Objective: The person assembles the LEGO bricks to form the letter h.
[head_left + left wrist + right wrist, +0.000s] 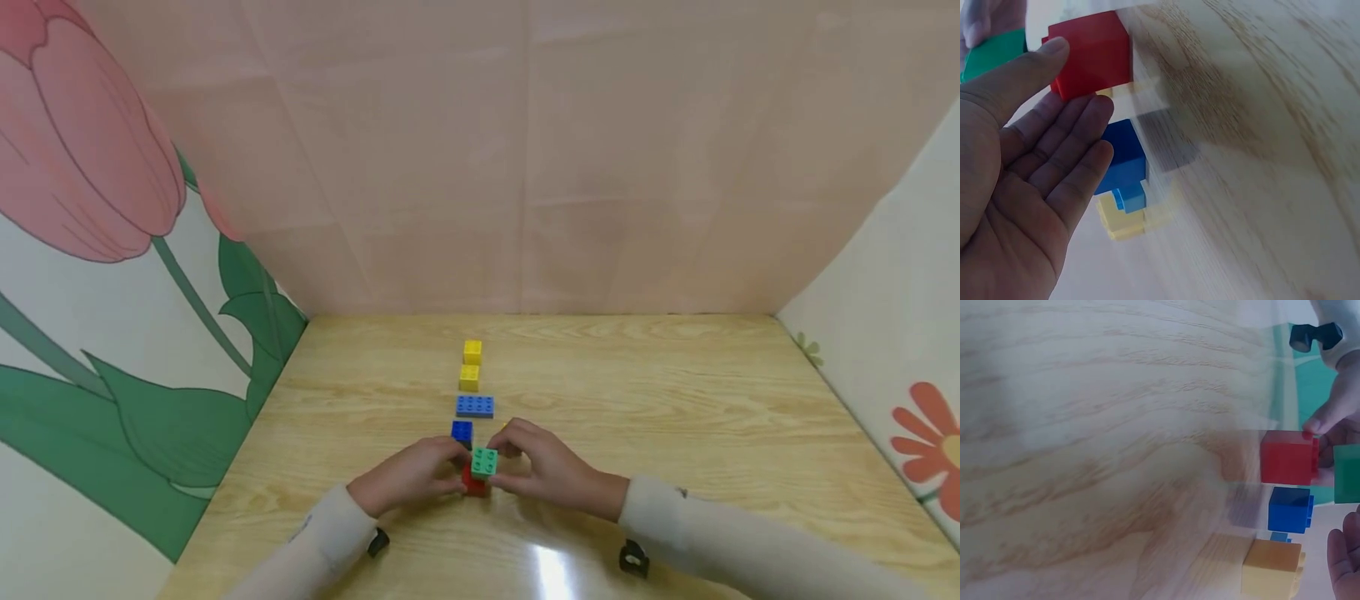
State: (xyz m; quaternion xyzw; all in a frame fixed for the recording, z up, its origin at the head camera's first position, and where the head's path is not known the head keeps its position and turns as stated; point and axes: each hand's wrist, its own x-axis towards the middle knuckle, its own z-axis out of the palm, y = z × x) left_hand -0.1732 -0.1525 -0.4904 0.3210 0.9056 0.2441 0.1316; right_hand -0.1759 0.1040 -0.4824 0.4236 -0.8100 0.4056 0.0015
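A red brick (474, 483) stands on the table between the hands. My left hand (416, 475) holds it, the thumb on one side and fingertips by the other, as the left wrist view shows. With thumb and fingers my right hand (551, 471) pinches a green brick (484, 462), studs up. The green brick (1347, 475) is raised just over the studded top of the red brick (1287, 457), with a gap between them in the right wrist view. A dark blue brick (462, 432) stands right behind the left fingertips.
Farther back, a flat blue brick (475, 407) and two yellow bricks (469, 378) form a rough line. A yellow-orange brick (1269, 569), mostly hidden by the right hand in the head view, stands near the dark blue one. A pink backdrop (525, 167) closes off the table's far edge.
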